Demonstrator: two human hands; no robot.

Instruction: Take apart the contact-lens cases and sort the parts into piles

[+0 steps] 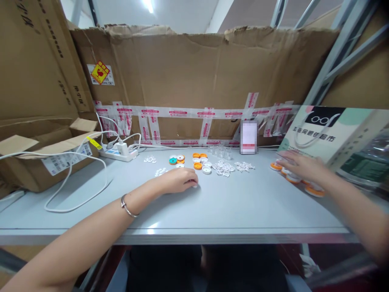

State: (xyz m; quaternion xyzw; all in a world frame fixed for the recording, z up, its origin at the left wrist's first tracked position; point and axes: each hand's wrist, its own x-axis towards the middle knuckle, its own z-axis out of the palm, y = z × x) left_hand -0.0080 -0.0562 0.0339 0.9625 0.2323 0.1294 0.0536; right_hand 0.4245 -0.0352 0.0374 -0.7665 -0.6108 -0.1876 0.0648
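Observation:
My left hand (180,179), with a bangle on its wrist, rests on the table with fingers closed; a small white piece (195,186) peeks out under the fingertips. Slightly blurred, my right hand (299,165) reaches over a group of round pieces with orange rims (314,191) at the table's right side, its fingers stretched out. Past my left hand lie white round caps (206,170), orange round caps (197,166) and a teal one (173,161). Small white flat parts (223,168) form piles in the middle, and small white rings (161,172) lie further left.
Clear cups (225,153) and a phone (248,138) stand at the back against a cardboard wall (194,73). On the left are an open carton (39,162), a power strip (120,152) and a looped white cable (65,211). A paper bag (319,134) stands at right.

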